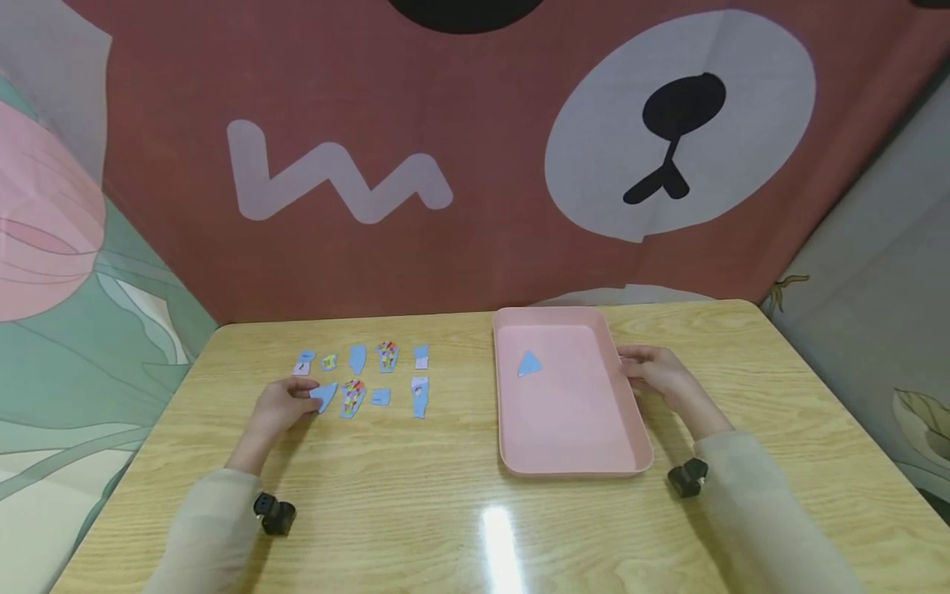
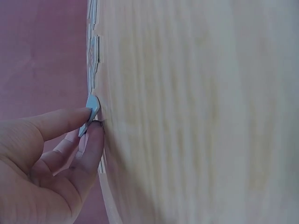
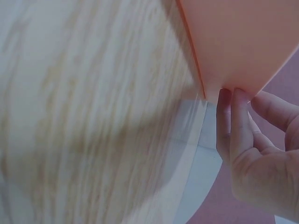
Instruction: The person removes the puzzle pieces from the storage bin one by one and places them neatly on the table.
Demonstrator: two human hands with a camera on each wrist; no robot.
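Note:
At the left of the head view my left hand [image 1: 278,406] pinches a light-blue puzzle piece [image 1: 324,396] between thumb and fingers, close over the tabletop. In the left wrist view the same piece [image 2: 93,108] stands tilted at the fingertips. Several other flat puzzle pieces lie in two rough rows beside it, among them a multicoloured piece [image 1: 353,398] and a small blue one [image 1: 381,397]. My right hand [image 1: 664,375] holds the right wall of a pink tray [image 1: 575,450] by its rim. Inside the tray lies one blue triangular piece [image 1: 529,364].
The wooden table [image 1: 371,511] reaches back to a reddish-brown curtain [image 1: 490,231] with a cartoon face. Patterned cloth [image 1: 52,355] hangs at the left, and a pale one [image 1: 876,313] at the right. Bright glare [image 1: 500,544] shows on the front of the table.

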